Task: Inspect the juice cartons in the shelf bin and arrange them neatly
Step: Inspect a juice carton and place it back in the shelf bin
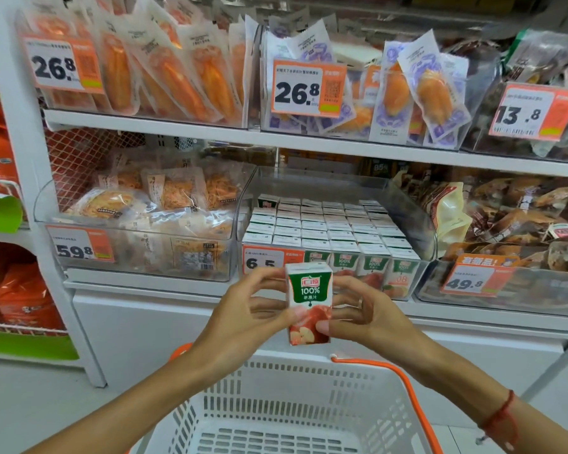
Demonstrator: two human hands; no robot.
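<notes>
Clear plastic forms the shelf bin [407,204], where the juice cartons [325,224] stand in tidy rows, and one carton [309,303] is out of it, upright in front of the bin and above a white basket [286,404]. The left hand [253,309] and the right hand [361,312] both pinch its sides with curled fingers. To inspect well, I think it is best to turn it slowly without squeezing, then slide it upright into the front row with the label forward.

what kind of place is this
Most likely a small supermarket or convenience store: orange price tags hang on clear shelf bins of packaged snacks, a white shopping basket sits below, and both hands hold a juice carton.
</notes>
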